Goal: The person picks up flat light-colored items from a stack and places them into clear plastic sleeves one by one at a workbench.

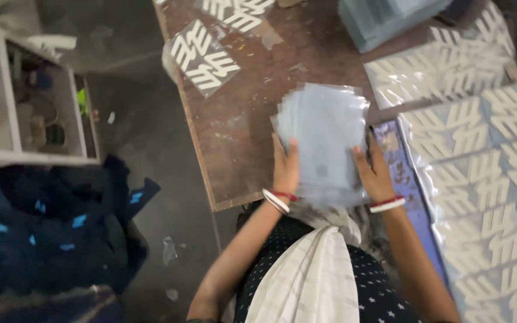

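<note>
A fanned stack of pale, see-through plastic sheets [324,128] lies on a worn brown table [234,128]. My left hand [285,167] grips the stack's near left edge, thumb on top. My right hand [375,173] holds its near right edge. Both wrists wear red and white bangles. The stack's lower part is blurred between my hands.
Sheets printed with white shapes [480,173] cover the table's right side, over a blue board [405,179]. Another printed sheet [201,57] hangs at the table's far left edge. A grey stack [384,18] sits far back. A shelf unit [31,107] and dark blue cloth [55,227] stand left.
</note>
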